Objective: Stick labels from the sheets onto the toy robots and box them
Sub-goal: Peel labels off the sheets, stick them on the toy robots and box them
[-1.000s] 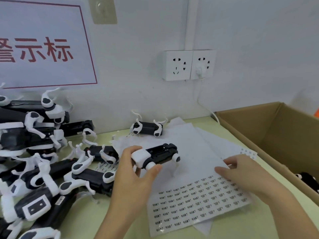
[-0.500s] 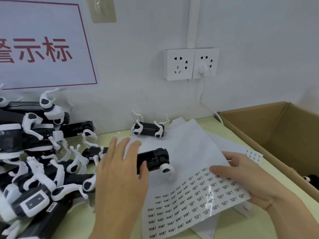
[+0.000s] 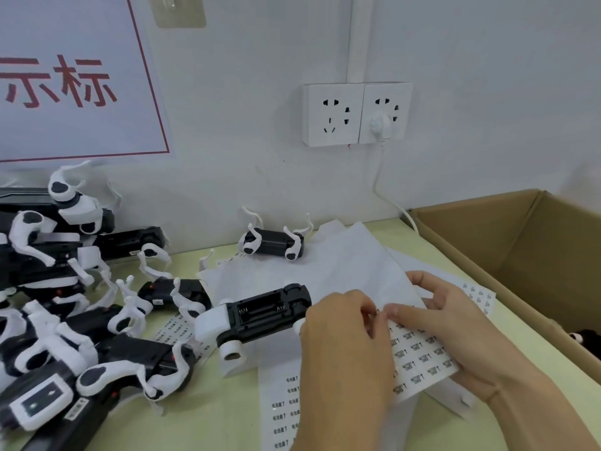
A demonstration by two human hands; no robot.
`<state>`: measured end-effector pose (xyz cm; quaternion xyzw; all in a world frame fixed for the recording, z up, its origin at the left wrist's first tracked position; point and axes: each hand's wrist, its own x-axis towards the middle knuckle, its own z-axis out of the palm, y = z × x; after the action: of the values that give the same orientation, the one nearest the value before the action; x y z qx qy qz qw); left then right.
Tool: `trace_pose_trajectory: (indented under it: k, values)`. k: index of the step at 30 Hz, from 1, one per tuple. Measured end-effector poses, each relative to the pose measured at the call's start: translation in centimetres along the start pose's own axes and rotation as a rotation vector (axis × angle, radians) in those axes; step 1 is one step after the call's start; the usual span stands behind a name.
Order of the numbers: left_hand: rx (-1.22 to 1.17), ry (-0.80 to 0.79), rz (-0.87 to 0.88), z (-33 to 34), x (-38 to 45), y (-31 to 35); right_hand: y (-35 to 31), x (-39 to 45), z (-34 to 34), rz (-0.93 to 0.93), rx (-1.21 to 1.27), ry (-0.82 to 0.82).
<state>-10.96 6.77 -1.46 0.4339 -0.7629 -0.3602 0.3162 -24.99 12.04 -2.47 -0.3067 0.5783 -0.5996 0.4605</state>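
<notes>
Nearest the front edge of the bench (image 3: pixel 227 415), a printed label sheet (image 3: pixel 286 405) lies flat, partly hidden by the left hand (image 3: pixel 344 349). That hand is curled over the raised label sheet (image 3: pixel 419 353), fingertips pinched at its upper edge, apparently on a single label; whether a label is already lifted cannot be told. The right hand (image 3: pixel 455 323) is closed on the same sheet, thumb on top and fingers behind, so that the sheet is held tilted off the bench. Just left of the hands, one toy robot (image 3: pixel 260 315) lies on its back on the blank backing sheets (image 3: pixel 341 265), its battery compartment exposed and no label seen on it. Along the left edge a pile of toy robots (image 3: pixel 74 320) is heaped; small labels are visible on a few of them, the rest cannot be judged. Farther back, near the wall, a single toy robot (image 3: pixel 273 244) lies legs up. At the right edge stands the cardboard box (image 3: pixel 507 242), in which only one dark item (image 3: pixel 585 340) is glimpsed. The task is judged to be at an early stage: one robot is being labelled, most are unboxed, and the box is almost unfilled.
</notes>
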Motion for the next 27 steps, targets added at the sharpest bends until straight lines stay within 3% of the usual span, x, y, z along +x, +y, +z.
trace_pose_trajectory:
  k: [9,27]
  values:
    - [0.027,-0.039,-0.034,-0.46,-0.09,0.25,-0.31,-0.34,0.50,-0.016,-0.057,0.058]
    - [0.419,-0.058,0.096,0.15,0.53,0.46,-0.65,-0.67,0.77,-0.052,-0.150,0.064]
